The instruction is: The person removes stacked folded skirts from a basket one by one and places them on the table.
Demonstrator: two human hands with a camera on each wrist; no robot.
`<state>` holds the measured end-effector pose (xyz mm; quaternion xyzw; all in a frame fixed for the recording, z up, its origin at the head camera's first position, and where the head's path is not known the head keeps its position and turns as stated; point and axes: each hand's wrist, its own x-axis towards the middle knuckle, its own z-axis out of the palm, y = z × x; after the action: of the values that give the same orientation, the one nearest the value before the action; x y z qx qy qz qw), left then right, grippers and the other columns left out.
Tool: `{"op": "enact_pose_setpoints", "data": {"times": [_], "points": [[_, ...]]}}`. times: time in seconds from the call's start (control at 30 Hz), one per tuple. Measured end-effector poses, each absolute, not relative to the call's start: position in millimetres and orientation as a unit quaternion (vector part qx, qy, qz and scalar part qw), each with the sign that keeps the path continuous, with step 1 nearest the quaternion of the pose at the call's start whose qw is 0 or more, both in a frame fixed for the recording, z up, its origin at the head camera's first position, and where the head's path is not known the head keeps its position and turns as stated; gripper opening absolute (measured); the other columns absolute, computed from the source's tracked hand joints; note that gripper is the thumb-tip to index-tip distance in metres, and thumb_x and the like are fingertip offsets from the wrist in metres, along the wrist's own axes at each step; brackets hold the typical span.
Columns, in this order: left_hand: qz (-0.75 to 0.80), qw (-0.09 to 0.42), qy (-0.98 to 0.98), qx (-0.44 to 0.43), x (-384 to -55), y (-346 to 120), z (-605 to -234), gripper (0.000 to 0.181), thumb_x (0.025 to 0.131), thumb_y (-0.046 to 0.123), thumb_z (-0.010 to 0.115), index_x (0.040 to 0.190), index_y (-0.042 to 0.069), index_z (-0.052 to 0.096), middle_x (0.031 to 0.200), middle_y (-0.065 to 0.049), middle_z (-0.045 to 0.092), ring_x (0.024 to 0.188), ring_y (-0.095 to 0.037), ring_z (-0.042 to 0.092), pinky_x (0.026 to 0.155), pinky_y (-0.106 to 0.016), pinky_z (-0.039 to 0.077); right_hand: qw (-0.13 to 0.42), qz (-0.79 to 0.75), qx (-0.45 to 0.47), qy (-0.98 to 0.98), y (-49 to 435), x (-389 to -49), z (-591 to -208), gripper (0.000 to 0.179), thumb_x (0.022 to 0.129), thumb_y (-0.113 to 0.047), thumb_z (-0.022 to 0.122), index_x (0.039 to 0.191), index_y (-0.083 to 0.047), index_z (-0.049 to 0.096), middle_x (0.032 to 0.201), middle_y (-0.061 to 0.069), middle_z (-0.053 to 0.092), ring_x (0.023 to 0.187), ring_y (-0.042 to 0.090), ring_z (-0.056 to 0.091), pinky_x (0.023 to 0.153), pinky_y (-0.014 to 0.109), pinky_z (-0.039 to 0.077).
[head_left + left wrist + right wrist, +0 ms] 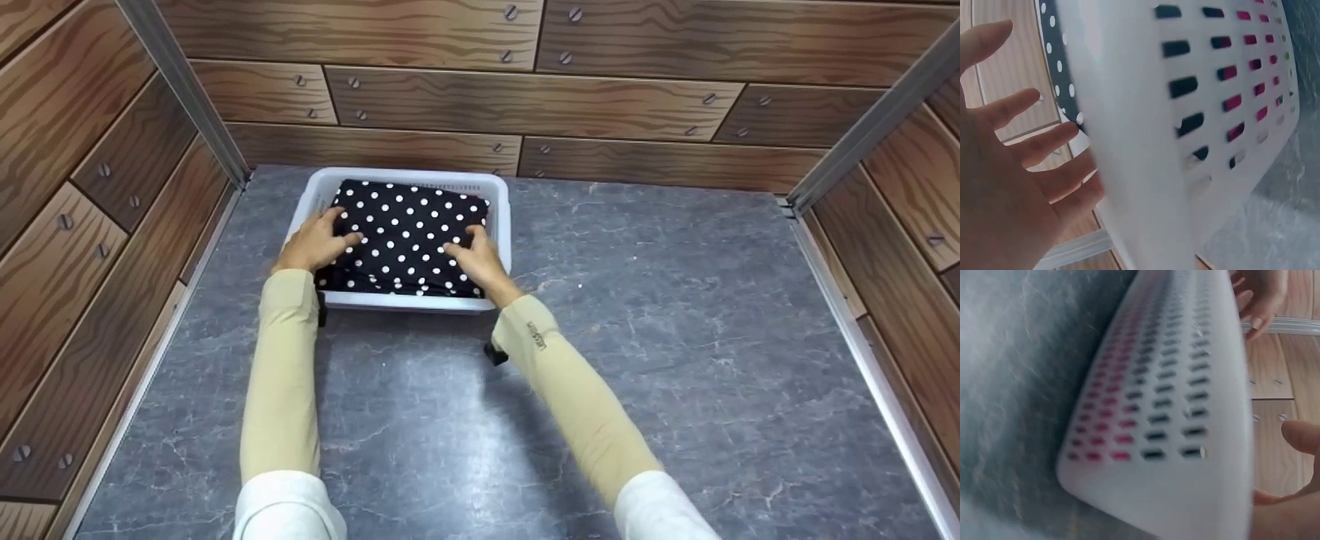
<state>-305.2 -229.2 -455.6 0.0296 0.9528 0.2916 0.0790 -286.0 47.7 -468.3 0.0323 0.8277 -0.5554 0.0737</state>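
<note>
A white plastic basket (405, 301) with slotted walls stands on the floor, and a folded black cloth with white dots (411, 236) lies in it. Over the basket's left rim reaches my left hand (311, 241), its fingers spread at the cloth's left edge. My right hand (481, 259) is at the cloth's right side, thumb and fingers apart. In the left wrist view the left hand's fingers (1044, 143) are extended beside the basket wall (1129, 140). The right wrist view is blurred; part of the right hand (1292, 512) shows past the rim. Neither hand visibly grips the cloth.
Pink and dark fabric shows through the basket's slots (1123, 439). The grey marbled floor (675, 337) spreads to the right and in front. Wood-patterned walls (525, 97) stand behind and at both sides, with metal posts (862, 120) in the corners.
</note>
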Motion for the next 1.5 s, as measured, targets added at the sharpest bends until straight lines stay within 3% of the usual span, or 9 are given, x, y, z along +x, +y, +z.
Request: {"op": "enact_pose_setpoints", "data": {"times": [0.33, 0.77, 0.9, 1.0, 1.07, 1.17, 1.3, 1.4, 1.5], "points": [[0.375, 0.135, 0.917, -0.014, -302.9, -231.7, -472.3, 0.086, 0.099, 0.045, 0.052, 0.162, 0.002, 0.011, 0.161, -0.029, 0.023, 0.148, -0.046, 0.021, 0.119, -0.057, 0.019, 0.042, -0.573, 0.074, 0.815, 35.7, -283.7, -488.6, 0.055, 0.087, -0.005, 0.068, 0.137, 0.004, 0.048, 0.141, 0.026, 0.052, 0.128, 0.035, 0.05, 0.11, 0.041, 0.039], [0.464, -0.016, 0.884, -0.05, -295.0, -236.1, -505.8, 0.056, 0.099, 0.022, 0.063, 0.146, -0.003, 0.046, 0.147, -0.027, 0.047, 0.134, -0.039, 0.043, 0.116, -0.049, 0.03, 0.035, -0.591, 0.053, 0.804, 31.1, -282.2, -497.4, 0.051, 0.085, 0.0, 0.071, 0.133, 0.001, 0.055, 0.141, 0.021, 0.054, 0.122, 0.031, 0.052, 0.108, 0.04, 0.041], [0.457, 0.027, 0.888, -0.04, -294.0, -235.4, -509.6, 0.063, 0.098, 0.026, 0.063, 0.151, -0.001, 0.041, 0.154, -0.027, 0.039, 0.14, -0.042, 0.037, 0.118, -0.051, 0.027, 0.05, -0.631, 0.062, 0.772, 34.8, -283.0, -500.5, 0.055, 0.084, 0.003, 0.07, 0.137, 0.001, 0.055, 0.137, 0.021, 0.054, 0.088, 0.02, 0.058, 0.08, 0.027, 0.05], [0.461, 0.047, 0.885, -0.031, -292.1, -239.2, -511.0, 0.067, 0.097, 0.025, 0.064, 0.153, 0.0, 0.038, 0.157, -0.027, 0.035, 0.145, -0.041, 0.03, 0.12, -0.049, 0.022, 0.074, -0.656, 0.061, 0.749, 33.9, -282.1, -501.1, 0.059, 0.085, 0.003, 0.07, 0.141, -0.002, 0.054, 0.134, 0.021, 0.054, 0.063, 0.01, 0.048, 0.056, 0.021, 0.042], [0.473, 0.047, 0.88, -0.026, -292.4, -240.4, -509.8, 0.067, 0.096, 0.023, 0.065, 0.153, 0.0, 0.039, 0.158, -0.025, 0.034, 0.146, -0.039, 0.028, 0.121, -0.048, 0.021, 0.08, -0.667, 0.056, 0.739, 34.3, -283.1, -499.9, 0.06, 0.085, 0.003, 0.07, 0.142, -0.004, 0.055, 0.137, 0.019, 0.053, 0.061, 0.009, 0.047, 0.054, 0.019, 0.041], [0.491, 0.04, 0.87, -0.007, -295.7, -240.3, -505.4, 0.066, 0.094, 0.02, 0.068, 0.152, 0.0, 0.042, 0.159, -0.023, 0.034, 0.147, -0.037, 0.027, 0.121, -0.046, 0.019, 0.072, -0.673, 0.042, 0.735, 35.8, -286.0, -496.3, 0.059, 0.083, 0.004, 0.07, 0.141, -0.004, 0.058, 0.14, 0.017, 0.052, 0.067, 0.012, 0.049, 0.058, 0.02, 0.042], [0.513, 0.043, 0.857, 0.013, -301.2, -239.2, -500.0, 0.067, 0.091, 0.016, 0.071, 0.15, -0.001, 0.044, 0.158, -0.024, 0.035, 0.146, -0.037, 0.028, 0.121, -0.045, 0.017, 0.068, -0.663, 0.024, 0.745, 38.4, -290.0, -493.5, 0.059, 0.081, 0.005, 0.071, 0.138, -0.004, 0.061, 0.143, 0.015, 0.053, 0.098, 0.018, 0.054, 0.08, 0.023, 0.046], [0.522, 0.063, 0.85, 0.032, -305.8, -237.6, -499.0, 0.074, 0.089, 0.012, 0.074, 0.153, -0.001, 0.04, 0.16, -0.025, 0.03, 0.148, -0.038, 0.023, 0.122, -0.047, 0.013, 0.073, -0.647, 0.02, 0.759, 40.7, -292.2, -493.7, 0.061, 0.08, 0.005, 0.072, 0.14, -0.005, 0.061, 0.147, 0.015, 0.051, 0.127, 0.023, 0.047, 0.104, 0.027, 0.04], [0.523, 0.079, 0.847, 0.056, -310.4, -234.9, -499.2, 0.083, 0.086, 0.01, 0.077, 0.156, 0.0, 0.033, 0.162, -0.025, 0.025, 0.15, -0.039, 0.016, 0.123, -0.048, 0.009, 0.069, -0.634, 0.024, 0.77, 43.0, -294.0, -492.5, 0.064, 0.079, 0.006, 0.072, 0.141, -0.006, 0.06, 0.149, 0.015, 0.05, 0.138, 0.027, 0.041, 0.114, 0.032, 0.032]]}}
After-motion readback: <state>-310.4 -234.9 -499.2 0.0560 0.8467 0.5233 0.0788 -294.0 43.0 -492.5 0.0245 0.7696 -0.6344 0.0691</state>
